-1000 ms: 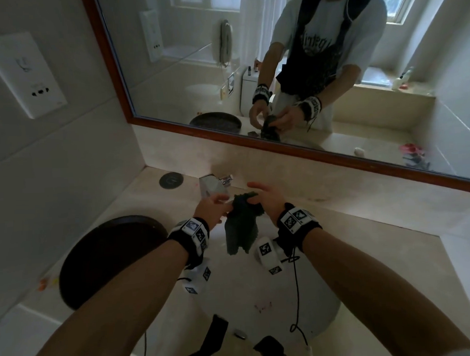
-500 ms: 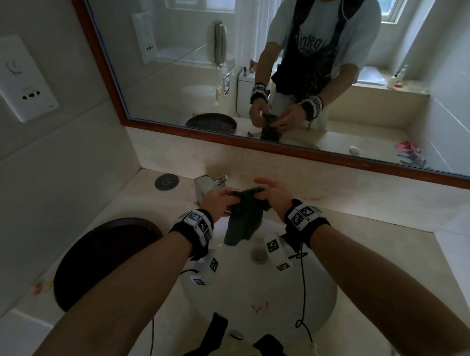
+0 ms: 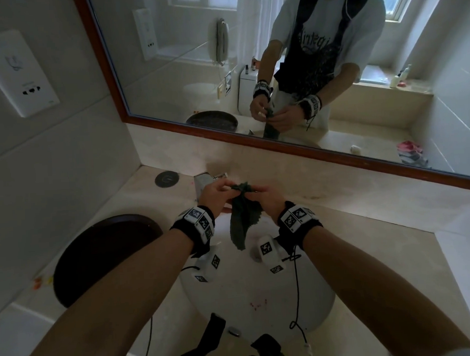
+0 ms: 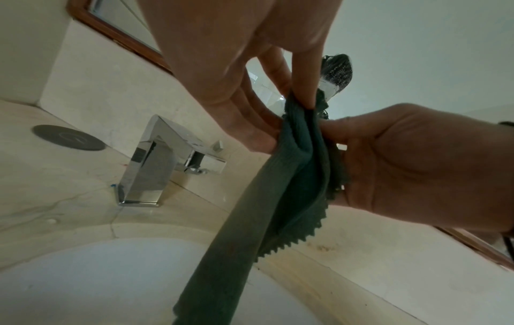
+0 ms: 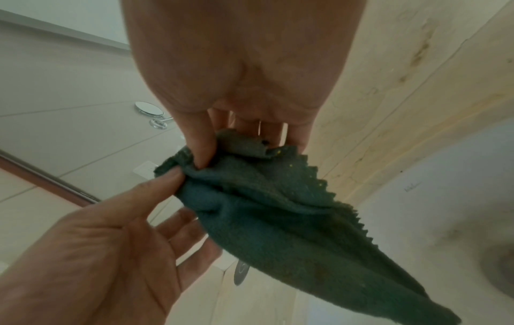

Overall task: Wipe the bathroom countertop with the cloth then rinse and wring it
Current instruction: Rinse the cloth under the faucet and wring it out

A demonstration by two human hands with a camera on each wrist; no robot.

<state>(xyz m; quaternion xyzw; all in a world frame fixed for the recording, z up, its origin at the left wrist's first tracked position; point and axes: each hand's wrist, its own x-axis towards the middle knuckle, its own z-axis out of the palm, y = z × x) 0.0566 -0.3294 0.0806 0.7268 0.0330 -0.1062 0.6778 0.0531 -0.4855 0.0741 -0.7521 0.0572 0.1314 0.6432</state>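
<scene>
A dark green cloth (image 3: 244,220) with a zigzag edge hangs in a narrow fold over the white sink basin (image 3: 260,297). My left hand (image 3: 223,189) pinches its top edge from the left, thumb against fingers. From the right, my right hand (image 3: 258,190) pinches the same bunched edge. In the left wrist view the left hand (image 4: 278,114) and the right hand (image 4: 403,158) meet at the cloth (image 4: 278,209). The right wrist view shows the right hand (image 5: 239,140) above and the left hand (image 5: 169,182) below on the cloth (image 5: 278,220). The beige countertop (image 3: 365,226) lies around the basin.
A chrome faucet (image 3: 201,182) stands just behind my left hand, also visible as the faucet (image 4: 155,162). A dark round tray (image 3: 97,253) sits left of the basin and a grey round disc (image 3: 166,178) in the back corner. A wood-framed mirror (image 3: 280,142) runs along the back wall.
Both hands kept hold of the cloth over the basin. They shifted their pinch along its top edge and came slightly closer, and the cloth now hangs in a narrower fold.
</scene>
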